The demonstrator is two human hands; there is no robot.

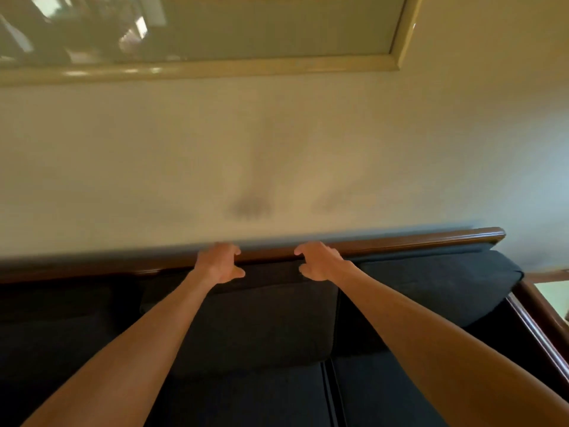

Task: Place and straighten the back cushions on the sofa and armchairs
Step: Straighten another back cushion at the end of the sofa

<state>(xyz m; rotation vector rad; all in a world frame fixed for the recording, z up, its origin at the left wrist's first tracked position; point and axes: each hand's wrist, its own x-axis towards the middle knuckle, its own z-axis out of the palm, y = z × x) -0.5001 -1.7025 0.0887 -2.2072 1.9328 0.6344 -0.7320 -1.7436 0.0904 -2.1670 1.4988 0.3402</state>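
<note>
A dark sofa with a brown wooden top rail [400, 241] stands against a cream wall. Three dark back cushions lean on it: a left one [61, 318] in shadow, a middle one [246, 318], and a right one [431, 285] that sits higher and tilted. My left hand [217, 261] and my right hand [320, 261] are side by side at the middle cushion's top edge, just in front of the rail. On both hands the fingers are curled and spread, thumbs low over the cushion's front, with fingertips in plain sight and nothing clasped.
Dark seat cushions [385, 396] lie below, split by a seam. A wooden armrest [535, 318] closes the sofa's right end. A large framed picture [215, 67] hangs on the wall above. My hands cast shadows on the wall.
</note>
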